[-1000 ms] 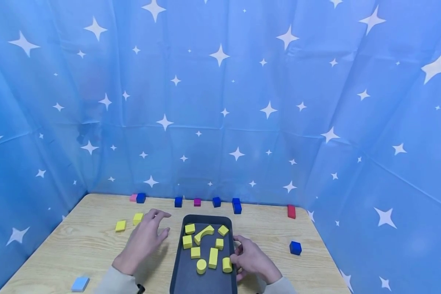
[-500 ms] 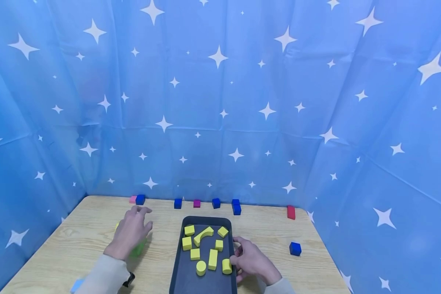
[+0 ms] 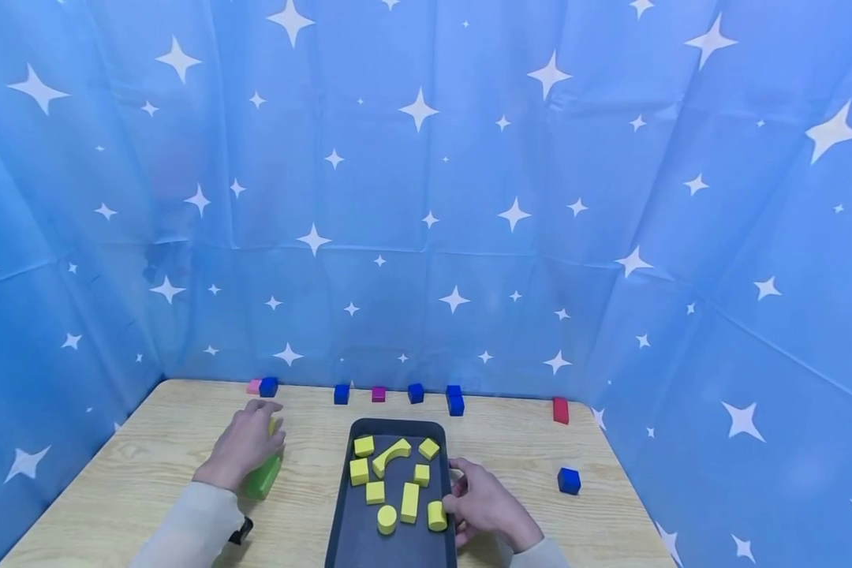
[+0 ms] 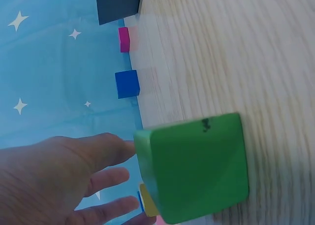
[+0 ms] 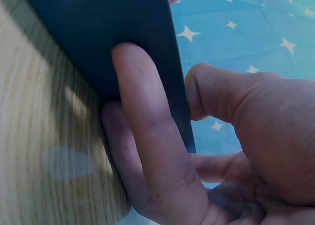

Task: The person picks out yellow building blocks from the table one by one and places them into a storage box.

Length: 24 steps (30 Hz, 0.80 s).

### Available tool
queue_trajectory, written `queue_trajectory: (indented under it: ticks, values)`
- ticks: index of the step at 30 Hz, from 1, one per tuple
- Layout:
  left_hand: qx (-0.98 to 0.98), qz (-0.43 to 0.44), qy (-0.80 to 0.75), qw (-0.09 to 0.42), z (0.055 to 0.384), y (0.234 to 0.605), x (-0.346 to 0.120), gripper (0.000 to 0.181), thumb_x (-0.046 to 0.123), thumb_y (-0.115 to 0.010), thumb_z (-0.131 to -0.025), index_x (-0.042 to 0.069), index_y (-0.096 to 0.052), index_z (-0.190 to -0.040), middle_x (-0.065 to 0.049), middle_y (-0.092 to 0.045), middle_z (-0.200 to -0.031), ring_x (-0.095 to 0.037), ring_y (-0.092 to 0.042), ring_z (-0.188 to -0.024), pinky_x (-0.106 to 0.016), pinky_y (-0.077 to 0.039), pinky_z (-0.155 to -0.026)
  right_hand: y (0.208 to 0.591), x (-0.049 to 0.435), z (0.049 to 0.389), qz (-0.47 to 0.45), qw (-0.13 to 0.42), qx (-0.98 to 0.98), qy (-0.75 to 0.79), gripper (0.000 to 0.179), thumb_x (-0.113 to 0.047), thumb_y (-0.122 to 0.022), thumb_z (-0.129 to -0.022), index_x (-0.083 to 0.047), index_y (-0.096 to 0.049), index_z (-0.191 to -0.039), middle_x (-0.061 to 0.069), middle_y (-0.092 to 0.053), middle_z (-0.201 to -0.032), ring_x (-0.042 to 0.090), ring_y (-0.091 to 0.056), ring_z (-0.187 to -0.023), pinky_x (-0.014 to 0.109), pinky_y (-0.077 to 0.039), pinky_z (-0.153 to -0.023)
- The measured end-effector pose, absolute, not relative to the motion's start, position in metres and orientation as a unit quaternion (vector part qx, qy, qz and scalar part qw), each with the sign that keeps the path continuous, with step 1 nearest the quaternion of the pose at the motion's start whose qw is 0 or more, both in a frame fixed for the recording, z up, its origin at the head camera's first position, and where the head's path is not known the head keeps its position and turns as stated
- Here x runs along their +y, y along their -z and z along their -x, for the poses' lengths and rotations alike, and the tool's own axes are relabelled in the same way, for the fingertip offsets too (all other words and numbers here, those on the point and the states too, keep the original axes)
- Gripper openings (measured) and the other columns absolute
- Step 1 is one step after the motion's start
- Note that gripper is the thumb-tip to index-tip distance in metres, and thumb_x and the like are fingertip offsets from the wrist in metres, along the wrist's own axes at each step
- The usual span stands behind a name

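Observation:
My left hand (image 3: 237,446) reaches over the left of the table, fingers fairly straight around a yellow block (image 3: 273,426) that is mostly hidden. In the left wrist view a large green block (image 4: 197,168) stands close to the thumb, with part of the yellow block (image 4: 148,200) beyond. My right hand (image 3: 486,505) grips the right wall of a dark tray (image 3: 397,544). In the right wrist view its thumb is at the rim and its fingers press the tray's outer wall (image 5: 93,33). Several yellow blocks, an arch (image 3: 392,456) and a cylinder (image 3: 436,516) among them, lie in the tray.
Along the table's back edge sit a pink block (image 3: 254,386), several blue blocks (image 3: 341,394), a magenta block (image 3: 379,394) and a red block (image 3: 561,410). Another blue block (image 3: 569,480) lies on the right. A starred blue curtain (image 3: 426,197) hangs behind the table.
My left hand has moved left, away from the tray, to the yellow blocks, then slightly further left. The green block now shows more beside it. My right hand keeps holding the tray.

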<state>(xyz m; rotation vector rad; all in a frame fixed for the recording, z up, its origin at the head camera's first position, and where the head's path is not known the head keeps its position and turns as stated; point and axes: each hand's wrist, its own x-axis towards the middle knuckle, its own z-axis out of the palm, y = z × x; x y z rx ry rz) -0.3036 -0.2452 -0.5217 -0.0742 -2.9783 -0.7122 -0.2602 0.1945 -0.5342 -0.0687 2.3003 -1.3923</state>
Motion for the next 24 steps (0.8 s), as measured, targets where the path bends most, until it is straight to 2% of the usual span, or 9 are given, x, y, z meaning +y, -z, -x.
queue_trajectory:
  ticks: [6,11,15,24]
  values:
    - [-0.971,0.026,0.234,0.036,0.3041,0.5209,-0.2467,0.056,0.011,-0.081,-0.104,-0.009,-0.065,-0.154,-0.043,-0.059,-0.155,-0.058,-0.068,-0.129,-0.076,-0.064,-0.105,0.5341,0.1935,0.2611,0.029,0.226,0.833,0.505,0.083,-0.004,-0.076,-0.099,0.001,-0.044,-0.176,0.015,-0.066,-0.111,0.023,-0.076,-0.082,0.039,-0.071,-0.061]
    - [-0.968,0.031,0.246,0.041,0.3045,0.5225,-0.2476,0.049,0.001,-0.082,-0.1,-0.009,-0.07,-0.146,-0.039,-0.066,-0.141,-0.044,-0.074,-0.113,-0.068,-0.07,-0.098,0.5346,0.1935,0.2612,0.032,0.228,0.831,0.507,0.083,-0.003,-0.076,-0.1,0.001,-0.044,-0.176,0.016,-0.067,-0.11,0.023,-0.077,-0.081,0.039,-0.072,-0.062]
    - [-0.966,0.038,0.25,0.05,0.3049,0.5222,-0.2476,0.04,-0.007,-0.081,-0.098,-0.01,-0.075,-0.137,-0.033,-0.071,-0.129,-0.036,-0.072,-0.103,-0.063,-0.071,-0.093,0.5344,0.1939,0.2609,0.032,0.228,0.831,0.507,0.083,-0.003,-0.076,-0.099,0.001,-0.044,-0.176,0.016,-0.066,-0.11,0.023,-0.077,-0.081,0.039,-0.071,-0.061]
    - [-0.967,0.035,0.249,0.05,0.3054,0.5235,-0.2467,0.03,-0.009,-0.081,-0.098,-0.009,-0.078,-0.128,-0.024,-0.072,-0.116,-0.031,-0.07,-0.098,-0.057,-0.07,-0.089,0.535,0.195,0.2607,0.03,0.227,0.83,0.508,0.083,-0.003,-0.075,-0.099,0.003,-0.043,-0.175,0.016,-0.066,-0.111,0.023,-0.077,-0.082,0.039,-0.072,-0.062]
